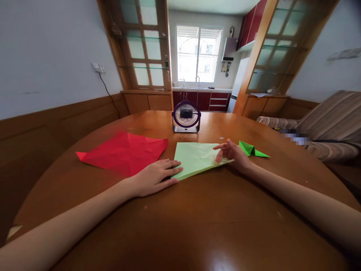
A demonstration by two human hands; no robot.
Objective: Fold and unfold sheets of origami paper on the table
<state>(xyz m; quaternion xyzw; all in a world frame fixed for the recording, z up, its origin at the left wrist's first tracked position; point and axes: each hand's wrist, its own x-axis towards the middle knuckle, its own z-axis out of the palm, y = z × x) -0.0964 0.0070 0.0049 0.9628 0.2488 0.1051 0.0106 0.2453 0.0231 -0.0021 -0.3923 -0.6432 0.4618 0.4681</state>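
Three papers lie on the table: one red sheet, one pale green sheet, one small folded green piece. One fan stands toward the far edge. The left hand lies flat, fingers spread, on the pale sheet's near left corner; the right hand, fingers loosely open, touches its right edge

Legible text, labels, brands, numbers, signs: none.

No lettering can be read on the pale green paper, red paper, folded green piece or desk fan; a small mark at the fan's base is too small to read, and one patch by the sofa is blurred out.
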